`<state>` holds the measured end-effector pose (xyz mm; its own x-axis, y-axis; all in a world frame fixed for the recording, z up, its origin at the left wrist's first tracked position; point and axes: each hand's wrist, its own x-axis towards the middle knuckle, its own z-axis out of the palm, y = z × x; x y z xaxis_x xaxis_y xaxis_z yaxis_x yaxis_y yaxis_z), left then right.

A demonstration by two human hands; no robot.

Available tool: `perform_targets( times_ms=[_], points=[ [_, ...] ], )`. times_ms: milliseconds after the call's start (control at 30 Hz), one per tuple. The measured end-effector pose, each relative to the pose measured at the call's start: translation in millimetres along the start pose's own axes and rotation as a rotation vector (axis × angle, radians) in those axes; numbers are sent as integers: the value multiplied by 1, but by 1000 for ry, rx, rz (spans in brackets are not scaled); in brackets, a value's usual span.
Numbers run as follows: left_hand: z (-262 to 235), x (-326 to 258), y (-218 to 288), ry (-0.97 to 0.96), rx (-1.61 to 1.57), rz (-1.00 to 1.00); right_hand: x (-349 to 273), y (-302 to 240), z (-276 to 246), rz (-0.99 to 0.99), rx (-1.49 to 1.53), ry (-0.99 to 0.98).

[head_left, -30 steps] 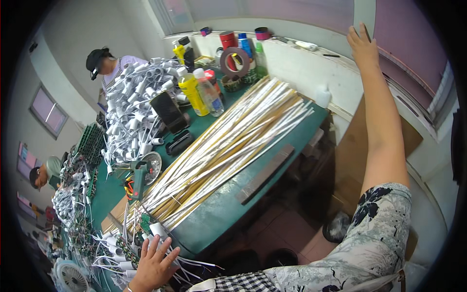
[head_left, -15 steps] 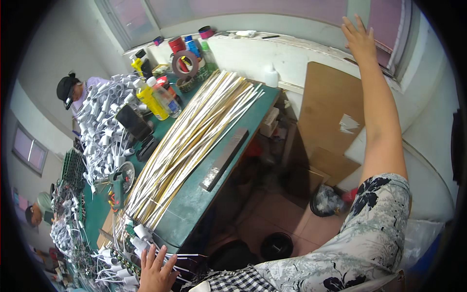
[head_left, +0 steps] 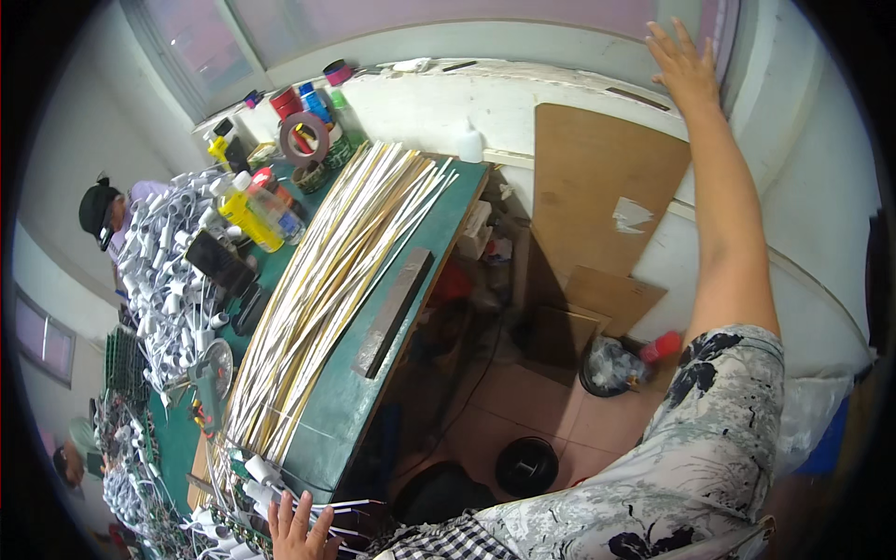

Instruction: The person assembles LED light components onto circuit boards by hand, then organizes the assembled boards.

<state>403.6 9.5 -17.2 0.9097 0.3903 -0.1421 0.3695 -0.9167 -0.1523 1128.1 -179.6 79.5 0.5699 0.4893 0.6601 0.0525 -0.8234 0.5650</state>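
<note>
Left hand (head_left: 303, 534): hung at seven o'clock, fingers apart.
White plastic wired cylinders (head_left: 264, 470): lay just beside it, toward eleven o'clock; contact unclear.
Right hand (head_left: 689, 75): rose between one and two o'clock, fingers spread.
Long, thin white-and-yellow strips (head_left: 329, 289): lay bundled on the green tabletop (head_left: 315, 455) toward nine o'clock.

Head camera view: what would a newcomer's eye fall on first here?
Probably the long bundle of white and yellowish strips, stretched along the green table. To its left in the picture rises a big heap of white tubular parts. The right hand, raised at the upper right with fingers spread, is striking too.
</note>
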Motion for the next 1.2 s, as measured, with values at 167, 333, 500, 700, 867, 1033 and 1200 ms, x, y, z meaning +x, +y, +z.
perform_targets(
  times_ms=[167, 333, 500, 700, 867, 1033, 1200],
  points=[
    [2, 8, -2, -8, 54, 31, -1, -6, 2, 7, 84, 0],
    [7, 21, 5, 50, 56, 104, -5, 9, 27, 4, 101, 98],
    [12, 8, 13, 82, 90, 65, 0, 9, 47, -52, -15, 168],
    [-7, -13, 26, 52, -34, 37, -7, 2, 7, 25, 110, -190],
    [-15, -71, 37, 119, -17, -167, 13, -42, -12, 94, 331, -99],
    [5, -130, 26, 245, -96, -237, -62, -118, 30, -213, 1143, 251],
    [25, -187, 21, 313, -66, -305, -241, -193, -233, -366, 1980, -413]
  ],
)
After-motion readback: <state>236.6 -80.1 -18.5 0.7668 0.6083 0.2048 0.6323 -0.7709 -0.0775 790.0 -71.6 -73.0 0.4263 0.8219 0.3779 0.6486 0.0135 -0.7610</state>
